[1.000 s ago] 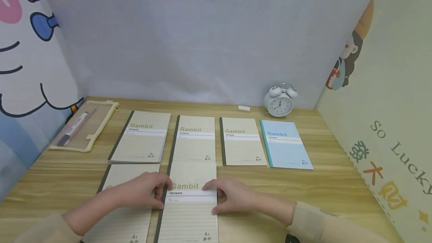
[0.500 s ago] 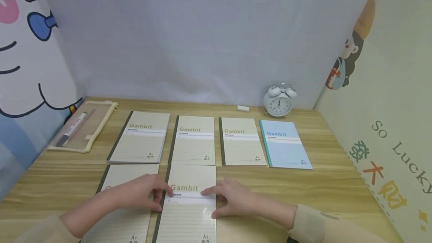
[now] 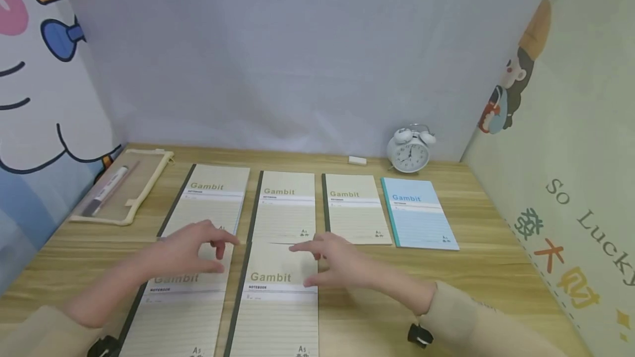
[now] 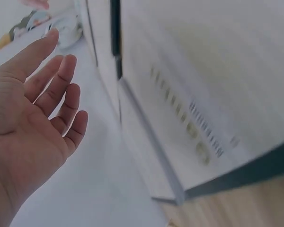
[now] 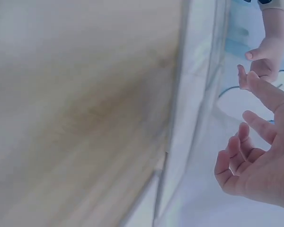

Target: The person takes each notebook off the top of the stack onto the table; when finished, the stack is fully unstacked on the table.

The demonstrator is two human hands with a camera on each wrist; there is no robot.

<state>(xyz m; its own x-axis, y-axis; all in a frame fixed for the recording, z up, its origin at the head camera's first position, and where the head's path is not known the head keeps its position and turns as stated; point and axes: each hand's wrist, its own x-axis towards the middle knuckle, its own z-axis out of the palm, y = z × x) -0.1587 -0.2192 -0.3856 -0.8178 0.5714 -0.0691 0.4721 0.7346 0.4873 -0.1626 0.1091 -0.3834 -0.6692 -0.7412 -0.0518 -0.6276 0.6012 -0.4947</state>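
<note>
Two cream Gambit notebooks with dark spines lie side by side at the front, the left front notebook (image 3: 173,318) and the middle front notebook (image 3: 280,318). Over the far end of the left one hovers my left hand (image 3: 193,249), its fingers loosely bent around nothing. My right hand (image 3: 334,260) is above the right edge of the middle one, index finger stretched toward its top edge. Both wrist views show bare palms with relaxed fingers, the left hand (image 4: 42,99) and the right hand (image 5: 260,156) apart from the notebooks.
Behind lies a row: cream notebooks on the left (image 3: 208,200), in the middle (image 3: 283,214) and farther right (image 3: 354,214), then a blue notebook (image 3: 421,216). A mesh pencil pouch (image 3: 144,172) is at far left. A white eraser (image 3: 357,161) and alarm clock (image 3: 410,150) stand at the back.
The middle front notebook slid slightly nearer, off the bottom of the one behind it. Both hands then let go and rose away from it, the left hand moving left and farther back.
</note>
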